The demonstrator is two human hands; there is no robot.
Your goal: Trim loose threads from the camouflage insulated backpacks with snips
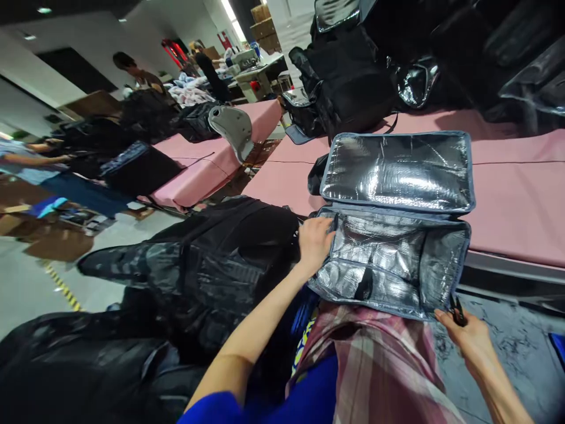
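An insulated cooler bag (pixel 397 288) with a shiny silver foil lining lies open in front of me, its padded lid (pixel 397 171) folded back on the pink table. A small black piece (pixel 364 284) shows inside against the foil. My left hand (pixel 314 244) has its fingers bent over the bag's left rim, gripping it. At the bag's front right corner, my right hand (pixel 470 333) is closed around small black thread snips (pixel 458 311). Its thumb and forefinger are at the bag's edge; whether they pinch it I cannot tell.
Black and camouflage bags (pixel 212 265) are piled to my left. More black bags (pixel 353 76) stand along the back of the pink-covered table (pixel 521 194). Across the aisle are another pink table (pixel 176 159) and a grey chair (pixel 232 126). A person (pixel 141 76) and others are farther off.
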